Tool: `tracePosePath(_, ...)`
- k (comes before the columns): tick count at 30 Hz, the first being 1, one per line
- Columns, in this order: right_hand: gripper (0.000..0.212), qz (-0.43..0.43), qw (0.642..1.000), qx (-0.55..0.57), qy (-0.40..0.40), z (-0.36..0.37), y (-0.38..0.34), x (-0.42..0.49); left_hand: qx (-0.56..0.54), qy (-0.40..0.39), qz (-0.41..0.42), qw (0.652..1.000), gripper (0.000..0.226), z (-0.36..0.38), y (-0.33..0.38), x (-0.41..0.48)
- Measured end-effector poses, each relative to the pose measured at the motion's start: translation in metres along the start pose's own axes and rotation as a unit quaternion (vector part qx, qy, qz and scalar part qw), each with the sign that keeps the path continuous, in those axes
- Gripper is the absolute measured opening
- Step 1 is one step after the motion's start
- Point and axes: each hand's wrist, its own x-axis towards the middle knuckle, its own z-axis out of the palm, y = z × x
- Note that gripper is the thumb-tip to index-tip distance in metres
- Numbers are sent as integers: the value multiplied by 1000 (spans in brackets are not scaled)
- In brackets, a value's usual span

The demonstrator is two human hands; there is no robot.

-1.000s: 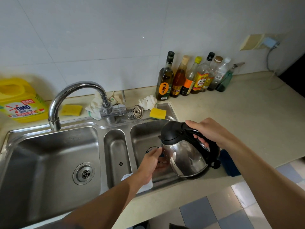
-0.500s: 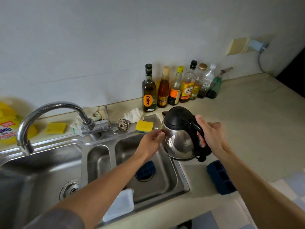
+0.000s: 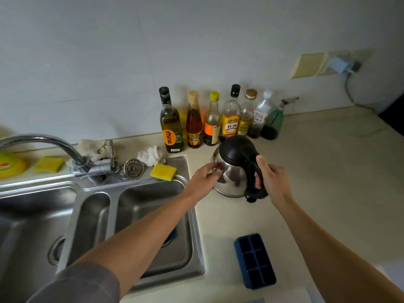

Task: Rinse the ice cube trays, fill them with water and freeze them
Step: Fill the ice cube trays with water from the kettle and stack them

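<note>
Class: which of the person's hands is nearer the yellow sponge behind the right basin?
Left. The left hand is just right of the sponge, fingers touching the side of the kettle; the right hand grips its handle, farther right.

wall (image 3: 109, 51): white tile | countertop (image 3: 328, 171): beige | sink (image 3: 131, 184): steel, 3 basins | light: dim

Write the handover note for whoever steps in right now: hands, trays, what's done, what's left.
Right hand grips the black handle of the upright steel electric kettle; left hand touches its body with its fingertips.
Blue plastic ice cube tray lies on the beige counter, right of the steel sink; a second blue tray, it seems, mostly hidden under the left forearm, lies in the right basin.
Done: cannot tell whether anything is rinsed or filled.
Left: fill both, freeze them.
</note>
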Motion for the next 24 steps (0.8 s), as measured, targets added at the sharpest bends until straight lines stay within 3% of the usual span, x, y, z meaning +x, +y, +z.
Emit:
tracePosePath(3, 52, 0, 998, -65, -10, -8, 1, 0, 30, -13, -3, 999, 37, 5, 0, -2)
tracePosePath(5, 39, -38, 985, -164, 42, -11, -3, -4, 53, -25, -5, 998, 39, 2, -3, -6)
tracePosePath(7, 28, -122, 961, -224, 106, -10, -14, -14, 55, -18, -25, 998, 39, -8, -10, -13)
tracePosePath(9, 19, -219, 943, -220, 116, -1, -29, -27, 70, 2, -28, 997, 24, -25, -21, -25)
tracePosePath(12, 10, -265, 944, -195, 24, 36, -50, -53, 119, 70, -24, 990, 16, -69, -48, -50)
tracePosePath(15, 16, -250, 941, -185, -134, 96, -58, -82, 166, 135, -61, 975, 15, -123, -83, -88)
tracePosePath(18, 21, -205, 913, -225, -274, 164, -49, -115, 202, 199, -104, 953, 8, -173, -123, -134)
tracePosePath(24, 21, -104, 857, -292, -411, 267, -4, -182, 226, 267, -197, 916, 14, -237, -194, -222)
